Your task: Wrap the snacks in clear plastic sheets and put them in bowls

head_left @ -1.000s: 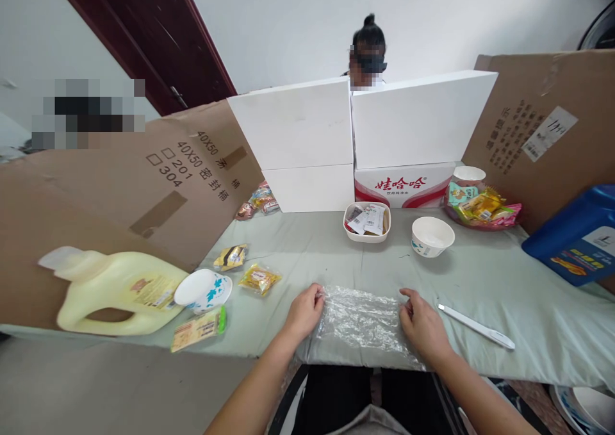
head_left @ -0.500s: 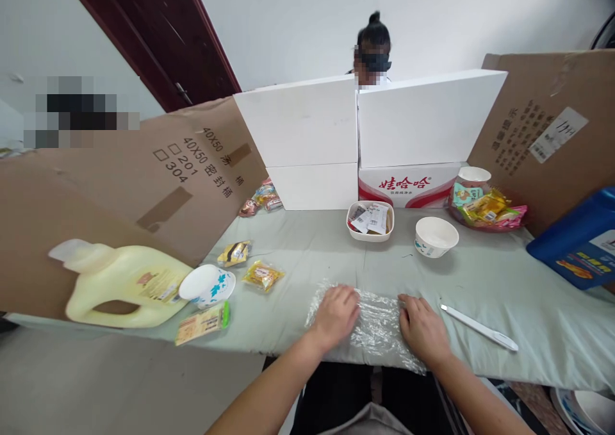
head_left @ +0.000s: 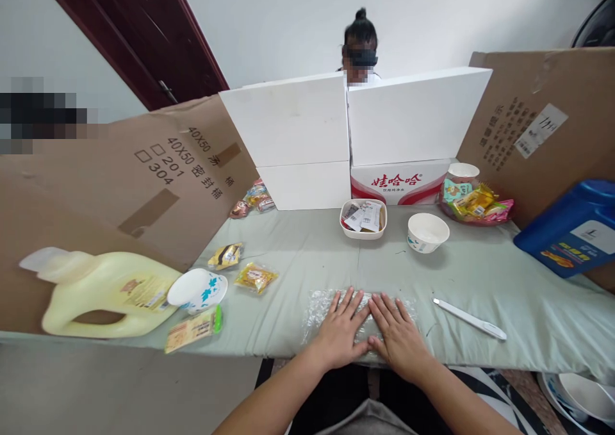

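Observation:
A crinkled sheet of clear plastic lies flat near the front edge of the cloth-covered table. My left hand rests palm down on it, fingers spread. Beside it my right hand also presses flat on the plastic, its thumb close to the left thumb. The hands hide the middle of the sheet. To the right of my right hand lies a white, slim utility knife, apart from the plastic.
Left: a yellow jug, tipped paper bowl, green-ended packet and wrapped snacks. Behind: a tub of packets, paper bowl, snack basket, blue bottle. White boxes form a barrier; a person is beyond.
Both hands have come together over the middle of the plastic, with fingers now stretched flat instead of curled at its sides. The view has shifted slightly.

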A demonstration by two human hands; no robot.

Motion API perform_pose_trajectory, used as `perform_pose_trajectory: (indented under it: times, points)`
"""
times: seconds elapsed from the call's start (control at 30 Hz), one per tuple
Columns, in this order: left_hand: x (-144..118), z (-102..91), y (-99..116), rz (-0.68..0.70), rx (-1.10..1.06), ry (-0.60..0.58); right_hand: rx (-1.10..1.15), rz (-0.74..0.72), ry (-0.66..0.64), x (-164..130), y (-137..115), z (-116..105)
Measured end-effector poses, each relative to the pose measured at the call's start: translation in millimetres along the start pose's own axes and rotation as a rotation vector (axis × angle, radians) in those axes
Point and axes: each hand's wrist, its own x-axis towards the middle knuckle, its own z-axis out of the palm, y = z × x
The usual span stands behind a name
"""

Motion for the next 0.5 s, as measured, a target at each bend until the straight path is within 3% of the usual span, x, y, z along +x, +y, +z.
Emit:
perform_pose_trajectory:
  times: [0.2,0.3,0.4,0.5]
  points:
    - [-59.6,-5.9,-58.8,-0.219,0.114,0.061,-0.024,0.068,-0.033,-10.2,5.8,6.3]
    - [-93.2,-9.6,-78.9,-0.327,0.156,0.159,-0.017,0.077,-0.029,-9.4,5.2,7.2]
    - [-107.8,-14.5,-70.9,-0.261,0.102,0.235,0.000,0.074,-0.035,-5.6,4.6,6.6]
    - [-105.4,-19.0,-49.5,-0.053,-0.017,0.149,0.022,0.062,-0.020,-4.5,6.8,-4.8]
